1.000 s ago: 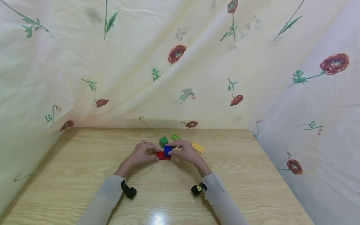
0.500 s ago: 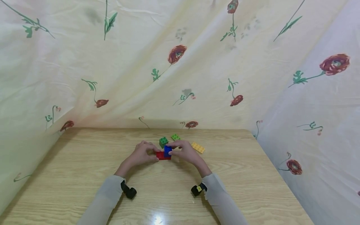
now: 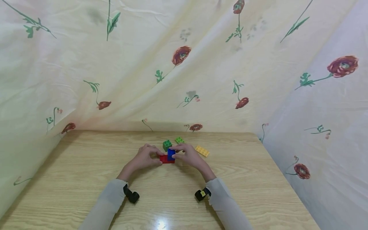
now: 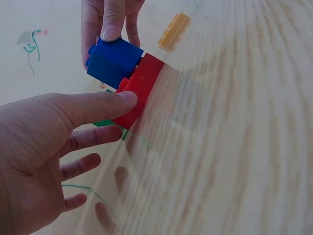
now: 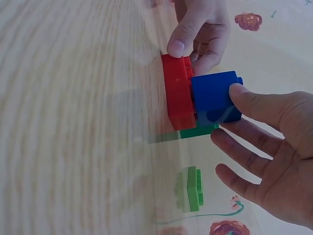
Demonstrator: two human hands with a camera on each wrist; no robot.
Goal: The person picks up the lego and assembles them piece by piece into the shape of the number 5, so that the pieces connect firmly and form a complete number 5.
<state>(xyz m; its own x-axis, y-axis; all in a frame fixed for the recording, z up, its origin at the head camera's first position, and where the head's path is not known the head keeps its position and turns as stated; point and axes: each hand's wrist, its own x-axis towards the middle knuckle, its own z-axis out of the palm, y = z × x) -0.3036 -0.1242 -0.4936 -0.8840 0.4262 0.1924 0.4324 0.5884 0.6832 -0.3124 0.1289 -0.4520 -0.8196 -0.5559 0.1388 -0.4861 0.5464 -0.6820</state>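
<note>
A long red toy building brick (image 3: 164, 159) lies on the wooden table, held at its left end between the thumb and fingers of my left hand (image 3: 145, 157). Over its right half sits a blue brick (image 3: 171, 155), whose studs point upward. My right hand (image 3: 188, 154) pinches that blue brick between thumb and fingers. In the right wrist view a thin gap shows between the blue brick (image 5: 215, 95) and the red brick (image 5: 178, 95); whether they are fully joined I cannot tell. Directly behind them stands a dark green brick (image 3: 167, 145), partly covered in both wrist views.
Farther back lies a flat light green brick (image 3: 180, 140), partly behind my right hand. A flat yellow brick (image 3: 202, 151) rests to the right of that hand. Flowered cloth (image 3: 129, 80) hangs behind the table (image 3: 244, 179) and along its sides.
</note>
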